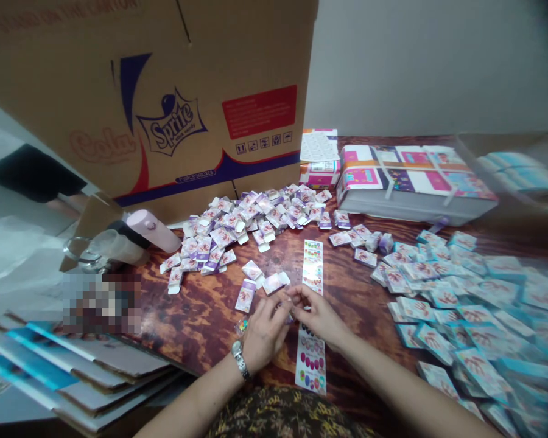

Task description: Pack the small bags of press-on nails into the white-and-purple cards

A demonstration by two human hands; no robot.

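Note:
My left hand (pixel 267 328), with a silver watch on the wrist, is closed with its fingertips together above the table. Right beside it my right hand (pixel 315 311) is pinched too, the fingertips of both hands meeting. Whatever they hold is hidden by the fingers. Under my right hand lies a long strip of nail stickers (pixel 312 365), printed with rows of coloured nail shapes. Just beyond my left hand are a small open carton (pixel 274 282) and two more purple-and-white cartons (pixel 245 295). A small clear packet with coloured bits (pixel 242 326) lies left of my left hand.
A heap of small purple cartons (pixel 256 213) lies before a big cardboard box (pixel 187 79). Many blue-edged cartons (pixel 475 322) spread over the right side. Strapped printed sheets (pixel 411 176) stand at the back. A pink bottle (pixel 153 231) and folded cardboard (pixel 73 365) are at left.

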